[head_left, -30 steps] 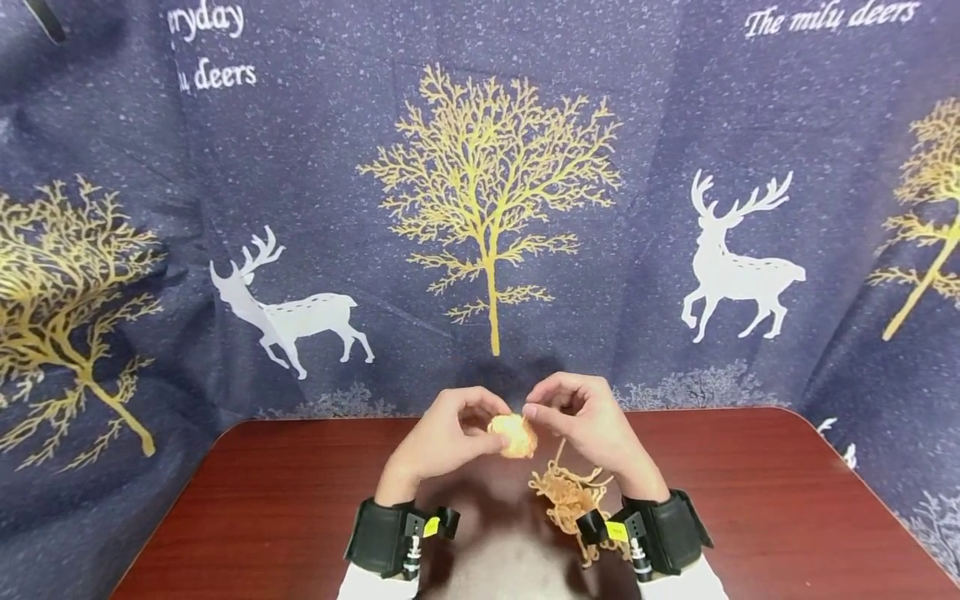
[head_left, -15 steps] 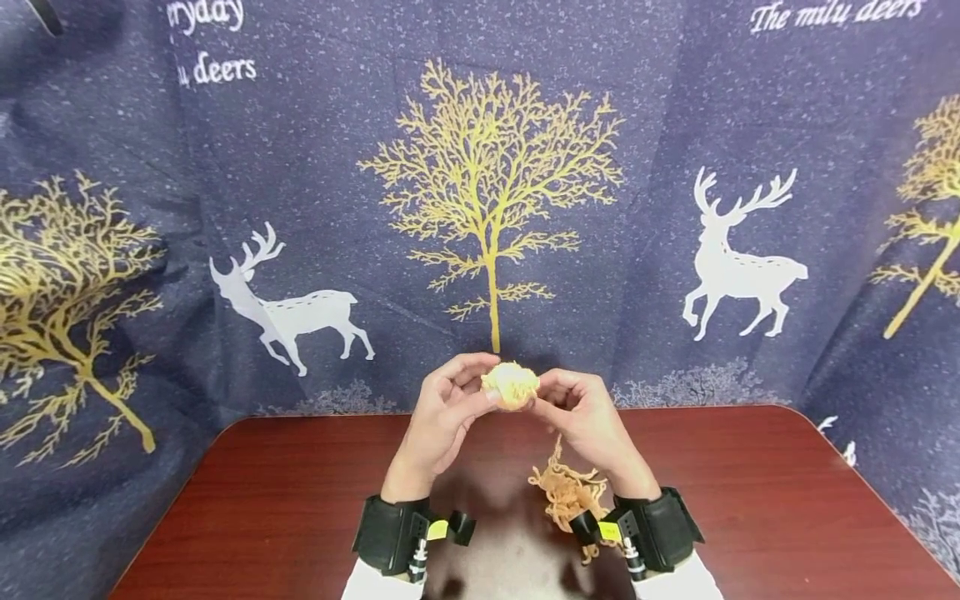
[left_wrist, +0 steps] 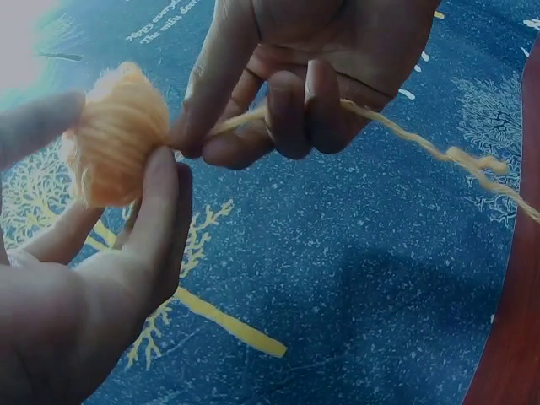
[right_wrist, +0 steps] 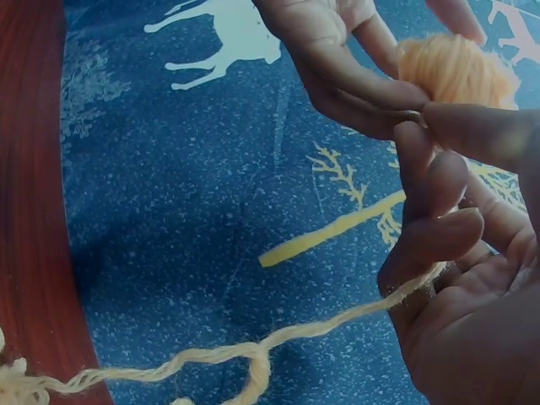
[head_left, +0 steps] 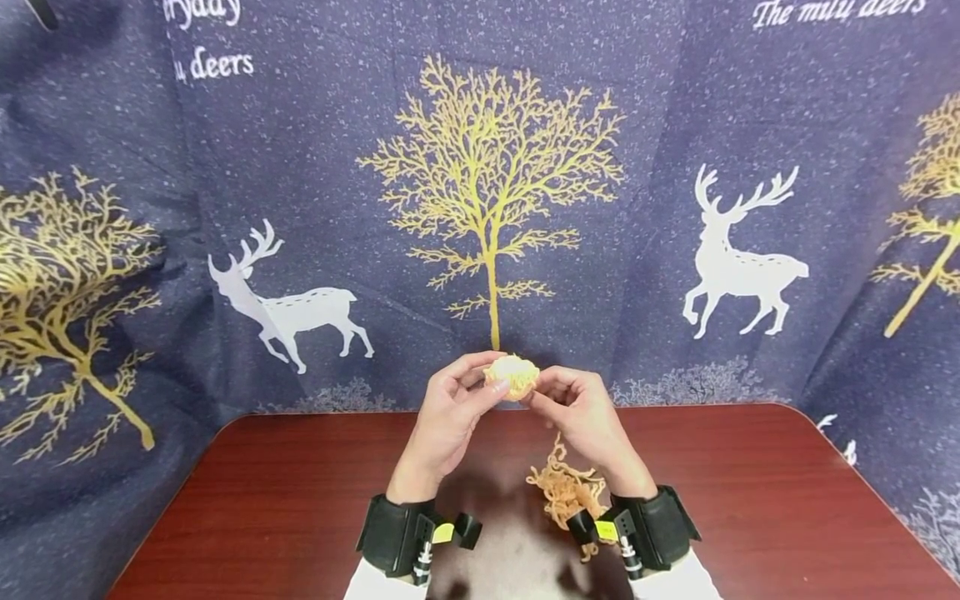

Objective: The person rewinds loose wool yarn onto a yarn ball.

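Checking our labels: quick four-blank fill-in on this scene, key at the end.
The left grip holds a yarn ____.
A strand runs through the ____ grip.
The loose tangle lies on the ____.
Two white printed ____ flank the middle tree.

Missing words: ball, right, table, deer.

Yarn ball (head_left: 519, 373): rounded, pale orange, fuzzy, wound in close, nearly parallel turns; held up off the counter (head_left: 750, 483), in front of its far edge in the head view.
Strand (right_wrist: 337, 319): twisted, slightly wavy, threaded through the fingers of the right hand (head_left: 588, 412); a side loop branches from it; junction with the ball hidden by fingertips.
Loose yarn (head_left: 564, 487): tan tangle of curls and loops, lying on the counter, well apart from its right edge; near portion partly hidden.
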Available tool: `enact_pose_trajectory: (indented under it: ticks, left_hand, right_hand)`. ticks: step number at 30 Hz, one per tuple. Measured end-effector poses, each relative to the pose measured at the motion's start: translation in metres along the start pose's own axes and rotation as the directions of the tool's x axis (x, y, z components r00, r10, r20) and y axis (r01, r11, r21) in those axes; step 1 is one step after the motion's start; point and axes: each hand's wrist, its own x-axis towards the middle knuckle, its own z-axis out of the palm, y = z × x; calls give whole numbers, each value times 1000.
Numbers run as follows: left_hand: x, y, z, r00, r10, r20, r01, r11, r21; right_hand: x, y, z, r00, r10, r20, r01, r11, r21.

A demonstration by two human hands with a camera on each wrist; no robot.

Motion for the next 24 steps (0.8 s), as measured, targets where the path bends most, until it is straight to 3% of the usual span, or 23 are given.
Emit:
enact_pose_trajectory:
  ticks: [4, 9, 11, 14, 17, 19, 22, 24]
  left_hand:
    - [1, -2, 1, 990, 89, -112, -69, 983, 172]
    - [2, -5, 3, 952, 217, -215, -117, 909, 400]
    - [2, -6, 2, 950, 223, -221, -107, 892, 440]
    - [1, -8, 1, 959, 194, -207, -77, 880, 468]
    - [3, -10, 0, 962, 164, -218, -48, 889, 456]
    - [4, -10, 0, 956, 142, -257, -28, 915, 403]
    - [7, -9, 0, 938, 89, -335, -18, 978, 208]
    - [9, -8, 0, 924, 52, -380, -34, 998, 56]
  right_hand:
    - [0, -2, 2, 999, 38, 14, -37, 997, -71]
    - [-1, -6, 5, 998, 37, 47, -28, 983, -182]
    - [-2, -7, 6, 998, 32, 60, -19, 979, -203]
    - [-3, -9, 7, 997, 23, 80, -6, 977, -212]
    - [-4, -10, 8, 996, 11, 93, 11, 975, -224]
    - [-4, -10, 8, 996, 7, 94, 15, 972, -233]
    - [-4, -11, 9, 996, 0, 87, 21, 970, -241]
    - [-4, -11, 10, 997, -6, 82, 26, 970, -243]
